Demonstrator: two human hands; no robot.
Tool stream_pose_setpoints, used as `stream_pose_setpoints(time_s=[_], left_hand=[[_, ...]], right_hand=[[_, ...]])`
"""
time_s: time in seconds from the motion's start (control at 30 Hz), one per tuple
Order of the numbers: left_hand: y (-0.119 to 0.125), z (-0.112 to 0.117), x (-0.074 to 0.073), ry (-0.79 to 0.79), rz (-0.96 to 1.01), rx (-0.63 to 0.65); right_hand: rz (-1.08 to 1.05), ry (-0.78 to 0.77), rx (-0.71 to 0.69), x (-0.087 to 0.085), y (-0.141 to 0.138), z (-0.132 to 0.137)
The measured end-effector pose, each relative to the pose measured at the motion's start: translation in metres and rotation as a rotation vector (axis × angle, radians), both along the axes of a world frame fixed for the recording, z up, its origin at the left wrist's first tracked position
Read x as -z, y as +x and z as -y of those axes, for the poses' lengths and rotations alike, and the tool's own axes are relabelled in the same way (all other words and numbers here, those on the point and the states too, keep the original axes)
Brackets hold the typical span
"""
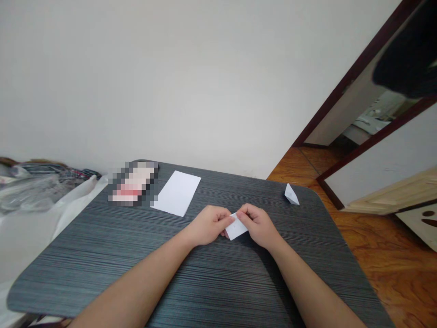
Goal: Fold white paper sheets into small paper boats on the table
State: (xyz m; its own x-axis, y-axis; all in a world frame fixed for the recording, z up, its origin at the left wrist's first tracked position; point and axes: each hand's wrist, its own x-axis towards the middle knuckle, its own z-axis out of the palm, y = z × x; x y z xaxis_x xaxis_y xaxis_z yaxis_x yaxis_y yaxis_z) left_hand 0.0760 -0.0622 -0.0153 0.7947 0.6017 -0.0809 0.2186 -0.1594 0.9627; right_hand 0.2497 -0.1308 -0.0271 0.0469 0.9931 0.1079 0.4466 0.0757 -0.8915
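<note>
A small folded piece of white paper (236,230) is held between my two hands, low over the middle of the table. My left hand (211,225) pinches its left side, thumb on top and fingers curled beneath. At its upper right, my right hand (258,224) grips the paper with thumb and bent fingers. Part of the paper is hidden by the fingers. Beyond my left hand lies a stack of flat white sheets (179,192). A folded white paper shape (291,195) with a pointed tip stands on the table to the far right.
The dark wood-grain table (211,282) has rounded corners and meets a white wall (205,91). A blurred-out flat item (134,184) lies at the back left. Plastic-covered things (44,196) are heaped left of the table. Wooden floor (392,246) and a doorway are on the right.
</note>
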Motion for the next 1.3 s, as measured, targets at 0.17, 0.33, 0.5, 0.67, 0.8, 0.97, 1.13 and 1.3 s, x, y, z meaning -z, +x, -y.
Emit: stream_pose_setpoints(time_s=[0.17,0.33,0.5,0.67,0.8,0.97,1.13,1.3], left_hand=[[0.001,-0.001,0.000,-0.071,0.053,-0.093],[0.002,-0.001,-0.002,-0.057,0.062,-0.109],[0.002,-0.001,0.000,-0.067,0.073,-0.111],[0.002,-0.003,0.004,-0.057,0.092,-0.139],[0.003,-0.005,0.006,-0.064,0.111,-0.150],[0.004,-0.006,0.009,-0.138,0.133,-0.123],[0.003,-0.005,0.008,-0.128,0.123,-0.143],[0.002,-0.005,0.004,-0.120,0.128,-0.170]], right_hand=[[-0.111,-0.090,-0.021,0.003,0.003,0.000],[-0.051,-0.126,0.016,0.003,0.004,0.001],[-0.066,-0.131,0.034,0.004,0.003,0.001],[-0.062,-0.161,0.017,0.001,0.003,0.000],[-0.040,-0.170,0.051,-0.003,0.002,0.002],[-0.025,-0.158,0.092,-0.001,0.004,0.003],[-0.045,-0.151,0.103,0.002,0.007,0.001],[-0.025,-0.136,0.123,0.005,0.007,0.000]])
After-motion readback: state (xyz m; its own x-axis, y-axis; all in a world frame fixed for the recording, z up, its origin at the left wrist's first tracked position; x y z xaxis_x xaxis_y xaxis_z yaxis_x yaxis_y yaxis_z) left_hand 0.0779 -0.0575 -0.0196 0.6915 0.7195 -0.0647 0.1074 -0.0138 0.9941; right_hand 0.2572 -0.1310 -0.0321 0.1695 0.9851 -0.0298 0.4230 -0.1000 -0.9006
